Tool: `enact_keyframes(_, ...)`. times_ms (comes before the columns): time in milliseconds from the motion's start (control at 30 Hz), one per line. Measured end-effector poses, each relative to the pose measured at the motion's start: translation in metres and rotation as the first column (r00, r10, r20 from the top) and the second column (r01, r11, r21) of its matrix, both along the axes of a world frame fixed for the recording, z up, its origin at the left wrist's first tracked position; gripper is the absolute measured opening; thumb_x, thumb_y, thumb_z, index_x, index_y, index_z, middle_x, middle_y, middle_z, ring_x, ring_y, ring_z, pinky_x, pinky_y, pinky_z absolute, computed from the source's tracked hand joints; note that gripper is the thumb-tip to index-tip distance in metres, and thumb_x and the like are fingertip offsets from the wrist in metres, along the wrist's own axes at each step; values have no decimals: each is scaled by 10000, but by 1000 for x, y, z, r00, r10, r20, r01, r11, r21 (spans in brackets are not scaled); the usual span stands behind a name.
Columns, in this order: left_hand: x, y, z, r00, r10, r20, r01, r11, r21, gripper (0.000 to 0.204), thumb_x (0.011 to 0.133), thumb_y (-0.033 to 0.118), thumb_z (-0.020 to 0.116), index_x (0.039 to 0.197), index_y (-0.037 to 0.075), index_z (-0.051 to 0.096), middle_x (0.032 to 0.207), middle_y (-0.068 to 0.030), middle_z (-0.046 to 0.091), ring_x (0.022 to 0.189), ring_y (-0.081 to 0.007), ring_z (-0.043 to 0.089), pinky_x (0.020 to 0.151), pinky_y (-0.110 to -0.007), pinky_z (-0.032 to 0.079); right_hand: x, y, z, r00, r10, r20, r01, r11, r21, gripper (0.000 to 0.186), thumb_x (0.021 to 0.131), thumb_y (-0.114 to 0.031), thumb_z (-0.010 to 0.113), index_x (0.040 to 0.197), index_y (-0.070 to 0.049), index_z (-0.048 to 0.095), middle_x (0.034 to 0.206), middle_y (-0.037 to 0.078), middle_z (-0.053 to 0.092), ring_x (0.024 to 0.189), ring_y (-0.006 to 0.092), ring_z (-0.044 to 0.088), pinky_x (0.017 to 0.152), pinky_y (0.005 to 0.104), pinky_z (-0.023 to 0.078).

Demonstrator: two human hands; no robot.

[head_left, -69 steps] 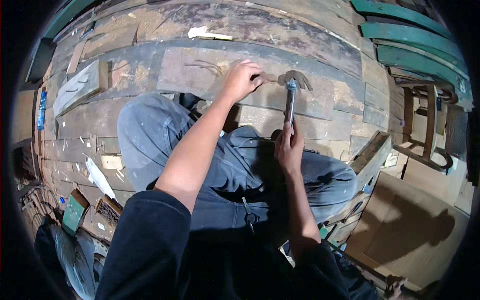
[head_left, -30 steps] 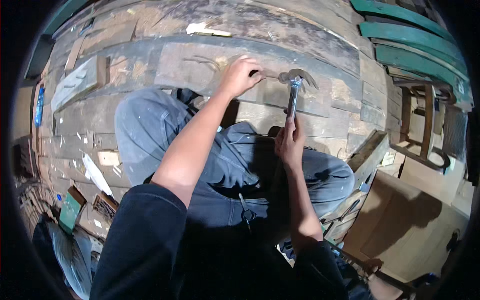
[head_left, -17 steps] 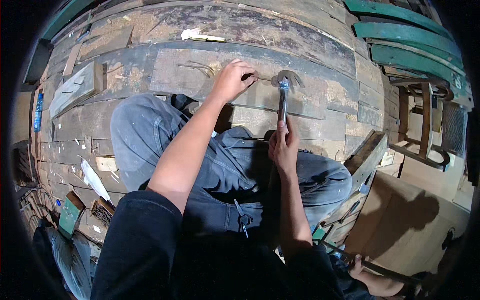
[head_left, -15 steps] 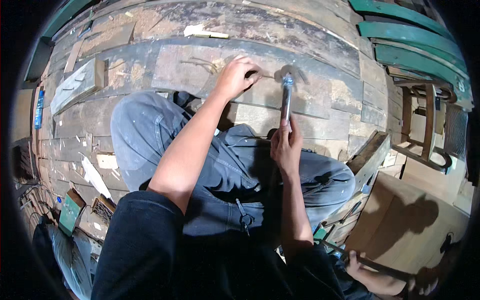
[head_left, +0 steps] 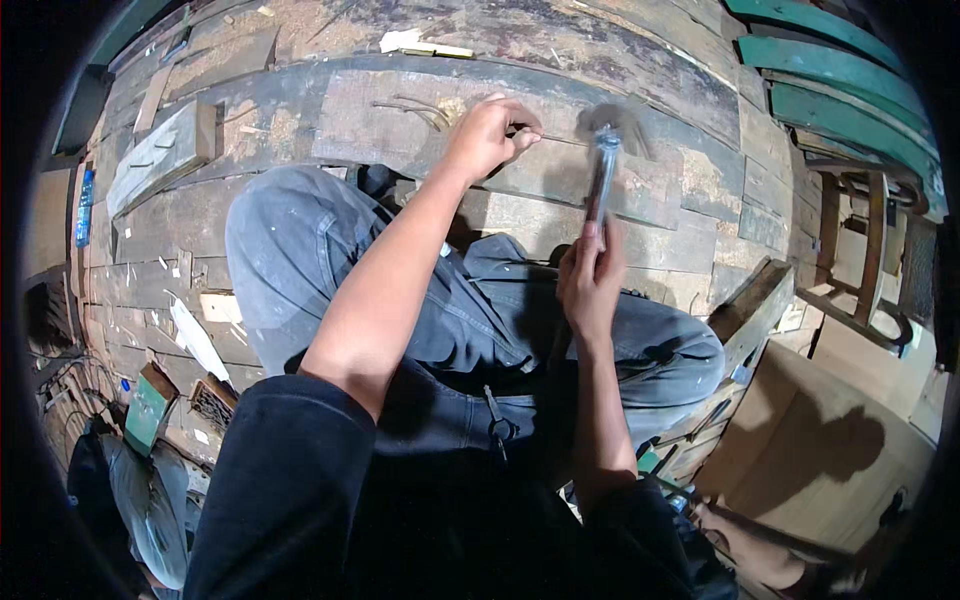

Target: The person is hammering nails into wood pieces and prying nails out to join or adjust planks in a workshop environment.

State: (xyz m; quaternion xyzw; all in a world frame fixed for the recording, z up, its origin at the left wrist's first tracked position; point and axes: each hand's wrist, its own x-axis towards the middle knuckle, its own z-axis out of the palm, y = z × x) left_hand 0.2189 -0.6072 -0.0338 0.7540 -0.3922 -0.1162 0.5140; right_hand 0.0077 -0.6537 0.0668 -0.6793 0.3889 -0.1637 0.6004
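My left hand (head_left: 490,138) is closed in a pinch over a flat board (head_left: 350,125). A thin dark nail (head_left: 562,138) sticks out to the right of its fingertips, lying nearly flat along the board. My right hand (head_left: 592,285) is wrapped round the shaft of a hammer (head_left: 601,180). The hammer's head is smeared by motion, just right of the nail's far end; whether it touches the nail or board I cannot tell. Several bent nails (head_left: 412,107) lie on the board, left of my left hand.
A wood block (head_left: 165,160) with nails on it stands at left. Green slats (head_left: 840,115) and a wooden frame (head_left: 870,245) are at right. Another person's arm (head_left: 745,545) shows at lower right, near a plywood panel (head_left: 840,440). A pale strip (head_left: 440,50) lies farther off.
The whole view has shifted slightly. The hammer is a little farther right of my left hand, its head blurred. My left hand keeps its pinch on the nail. The other person's arm has moved.
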Motion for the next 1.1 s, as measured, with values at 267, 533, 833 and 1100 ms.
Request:
enact_keyframes(267, 4, 7, -6, 999, -16, 40, 15, 1000, 22, 167, 792, 179, 792, 906, 60, 765, 926, -87, 723, 943, -270, 640, 831, -383, 522, -3, -3, 2, 993, -76, 95, 74, 997, 16, 316, 1088, -249, 445, 1293, -18, 512, 569, -45, 419, 418, 27, 362, 365, 226, 275)
enact_keyframes(533, 8, 1, -1, 995, 5, 102, -9, 999, 37, 150, 796, 162, 766, 917, 73, 759, 946, -60, 705, 958, -273, 636, 854, -401, 511, 1, -11, 0, 991, -101, 89, 95, 993, 66, 335, 1084, -252, 461, 1329, -29, 515, 592, -55, 416, 421, 26, 365, 383, 209, 285)
enact_keyframes(833, 7, 2, -1, 995, 21, 99, -26, 999, 44, 135, 789, 160, 751, 893, 74, 745, 948, -64, 708, 973, -269, 642, 858, -383, 512, 3, -9, -17, 994, 23, -105, -34, 995, -99, 369, 1083, -248, 462, 1364, -11, 496, 596, -35, 448, 421, 39, 389, 382, 213, 286)
enact_keyframes(1100, 7, 2, -1, 998, 4, 66, -6, 1000, 23, 139, 783, 168, 761, 876, 66, 738, 914, -89, 706, 928, -269, 655, 839, -383, 518, 1, -6, -17, 981, 31, -190, -29, 999, 14, 380, 1080, -256, 477, 1378, -20, 488, 572, -53, 398, 425, 17, 372, 383, 200, 294)
